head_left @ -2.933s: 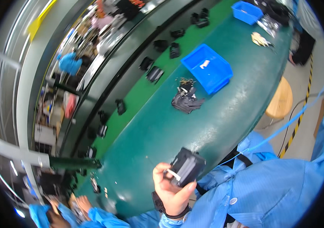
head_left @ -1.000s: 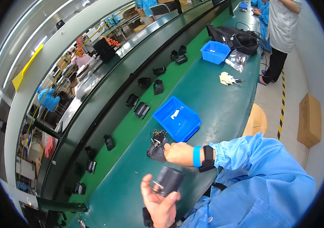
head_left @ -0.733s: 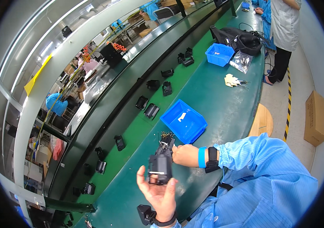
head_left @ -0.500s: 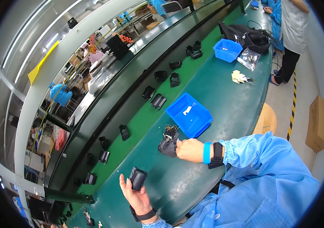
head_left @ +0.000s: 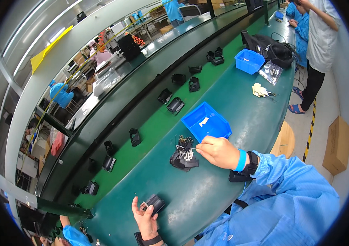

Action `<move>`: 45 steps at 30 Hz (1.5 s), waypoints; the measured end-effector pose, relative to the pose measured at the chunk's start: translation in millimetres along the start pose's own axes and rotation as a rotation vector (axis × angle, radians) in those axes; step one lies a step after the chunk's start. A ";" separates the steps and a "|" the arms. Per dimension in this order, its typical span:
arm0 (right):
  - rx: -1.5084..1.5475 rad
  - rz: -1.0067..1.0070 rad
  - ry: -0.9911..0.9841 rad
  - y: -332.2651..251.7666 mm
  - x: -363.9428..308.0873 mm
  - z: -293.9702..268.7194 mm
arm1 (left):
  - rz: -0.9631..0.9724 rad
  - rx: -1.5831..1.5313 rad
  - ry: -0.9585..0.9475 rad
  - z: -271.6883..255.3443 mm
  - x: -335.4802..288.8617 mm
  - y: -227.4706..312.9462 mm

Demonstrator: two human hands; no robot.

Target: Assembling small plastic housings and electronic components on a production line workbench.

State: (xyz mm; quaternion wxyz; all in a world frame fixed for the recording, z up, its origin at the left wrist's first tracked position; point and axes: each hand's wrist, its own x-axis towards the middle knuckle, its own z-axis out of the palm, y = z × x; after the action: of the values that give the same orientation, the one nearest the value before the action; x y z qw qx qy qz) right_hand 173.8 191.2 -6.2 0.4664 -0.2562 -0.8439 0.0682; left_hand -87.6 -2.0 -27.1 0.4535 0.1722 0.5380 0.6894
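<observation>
My left hand (head_left: 145,215) rests low on the green bench and grips a small black boxy part (head_left: 154,203) with a pale tab on its top. My right hand (head_left: 219,151) reaches forward to a pile of small black components with metal pins (head_left: 184,155); its fingertips pinch at a thin piece at the pile's edge. A blue wristband and a black strap sit on that wrist. Just beyond the pile stands a blue plastic bin (head_left: 206,122) with a small white piece inside.
Several black boxy parts (head_left: 175,105) ride the green conveyor strip behind the bench. Farther right are a second blue bin (head_left: 249,60), a black bag (head_left: 276,52), pale gloves (head_left: 260,90) and a standing person (head_left: 320,45). A round wooden stool (head_left: 284,139) is beside me.
My left hand has carried the black part down and left, from in front of my chest to the bench. My right hand has stayed at the pile of components.
</observation>
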 end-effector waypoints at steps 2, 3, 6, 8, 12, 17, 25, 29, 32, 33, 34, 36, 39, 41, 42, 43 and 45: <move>-0.153 0.022 -0.247 1.6 -7.0 1.6 | 0.007 -0.054 -0.042 17.1 0.6 2.4; -0.157 0.021 -0.246 -0.5 -9.3 0.8 | 0.008 -0.056 -0.045 26.4 -1.6 5.1; -0.251 -0.088 -0.485 -6.1 -11.8 -4.6 | -0.008 -0.102 -0.159 54.3 -14.2 18.5; -0.310 -0.140 -0.587 -12.4 -10.9 -10.1 | -0.001 -0.151 -0.201 65.5 -24.2 28.2; -0.270 -0.065 -0.319 -19.4 -0.6 -24.5 | 0.041 -0.222 -0.294 83.5 -38.3 38.5; -0.163 -0.012 -0.155 -19.7 4.2 -36.3 | 0.048 -0.249 -0.396 101.7 -47.9 38.1; 0.037 0.069 0.201 -5.4 -7.1 -44.5 | -0.008 -0.215 -0.335 108.7 -49.6 38.4; 0.580 0.319 -0.059 -21.1 -28.8 -10.9 | -0.074 -0.116 -0.466 106.3 -62.4 37.9; 0.849 0.523 -0.200 -9.2 -59.0 -18.0 | -0.151 -0.053 -0.675 131.4 -54.4 16.3; 0.906 0.570 -0.125 -13.2 -65.5 -20.7 | -0.156 -0.035 -0.687 131.5 -49.2 10.4; 0.979 0.610 -0.056 -20.7 -73.6 -21.0 | -0.155 -0.013 -0.684 131.1 -43.0 7.5; 0.967 0.663 -0.076 -16.4 -86.3 -19.0 | -0.149 0.028 -0.649 132.4 -35.6 0.7; 1.014 0.785 -0.079 -17.2 -86.1 -27.9 | -0.131 0.057 -0.560 135.4 -34.6 -13.3; 0.897 0.730 -0.096 -17.6 -84.8 -31.5 | -0.121 0.078 -0.498 134.5 -35.3 -20.7; 0.787 0.676 -0.111 -17.2 -83.7 -32.1 | -0.113 0.090 -0.466 134.2 -35.3 -19.8; 0.782 0.673 -0.102 -17.3 -83.0 -32.4 | -0.108 0.106 -0.440 128.4 -39.8 -8.8; 0.548 0.507 0.000 -17.2 -82.4 -29.5 | -0.136 0.092 -0.458 126.1 -35.4 -7.9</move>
State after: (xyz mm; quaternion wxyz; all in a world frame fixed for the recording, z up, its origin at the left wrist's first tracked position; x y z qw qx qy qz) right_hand 227.4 131.9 -45.7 0.4860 -0.3228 -0.7040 0.4049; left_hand 26.1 43.2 20.4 0.6008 0.3077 0.4625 0.5748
